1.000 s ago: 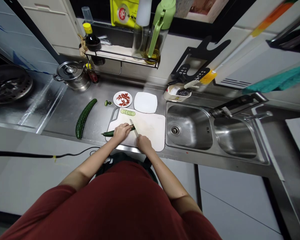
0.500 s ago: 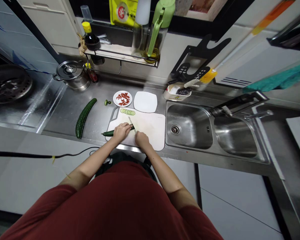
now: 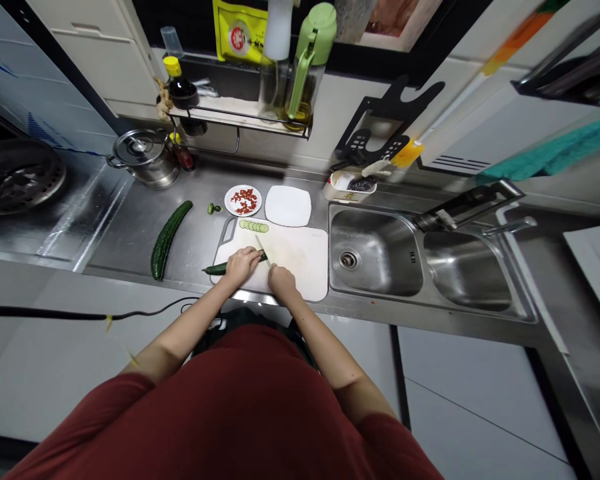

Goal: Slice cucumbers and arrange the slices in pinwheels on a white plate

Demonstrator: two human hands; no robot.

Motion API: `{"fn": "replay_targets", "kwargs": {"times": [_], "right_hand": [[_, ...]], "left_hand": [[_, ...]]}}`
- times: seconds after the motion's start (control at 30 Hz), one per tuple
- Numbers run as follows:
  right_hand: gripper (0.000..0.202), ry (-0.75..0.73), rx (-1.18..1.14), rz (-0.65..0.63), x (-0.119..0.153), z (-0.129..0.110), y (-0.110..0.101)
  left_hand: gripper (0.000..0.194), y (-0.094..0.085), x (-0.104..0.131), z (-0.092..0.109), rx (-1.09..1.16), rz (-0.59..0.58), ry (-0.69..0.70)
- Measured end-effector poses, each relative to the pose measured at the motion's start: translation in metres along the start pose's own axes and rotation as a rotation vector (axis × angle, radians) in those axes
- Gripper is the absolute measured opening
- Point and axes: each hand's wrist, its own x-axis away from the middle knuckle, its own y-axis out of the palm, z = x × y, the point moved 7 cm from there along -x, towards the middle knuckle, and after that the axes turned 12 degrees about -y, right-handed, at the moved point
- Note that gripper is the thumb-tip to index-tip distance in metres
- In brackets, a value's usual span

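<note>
- The worktop [image 3: 125,243] carries my white cutting board [image 3: 307,260].
- The cucumber [image 3: 216,269] lies at the board's nine o'clock, stem past its edge.
- I curl my left hand [image 3: 243,266] nearly closed over it.
- My right hand [image 3: 281,281], at six o'clock, wraps tightly round the knife [image 3: 263,249], blade towards eleven.
- Cut slices [image 3: 254,226] sit at eleven o'clock.

A dark green cucumber [image 3: 216,269] lies on a white board [image 3: 305,260], knife [image 3: 261,244] slanting at one end.
</note>
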Motion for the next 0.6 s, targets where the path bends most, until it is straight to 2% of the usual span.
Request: {"fn": "replay_targets", "kwargs": {"times": [0.33,0.6], "right_hand": [[0.026,0.042,0.035,-0.036,0.035,0.012,0.015],[0.027,0.016,0.029,-0.021,0.026,0.011,0.013]], "left_hand": [[0.032,0.002,-0.001,-0.002,0.002,0.009,-0.017],[0.031,0.003,-0.001,-0.002,0.016,0.019,-0.02]]}}
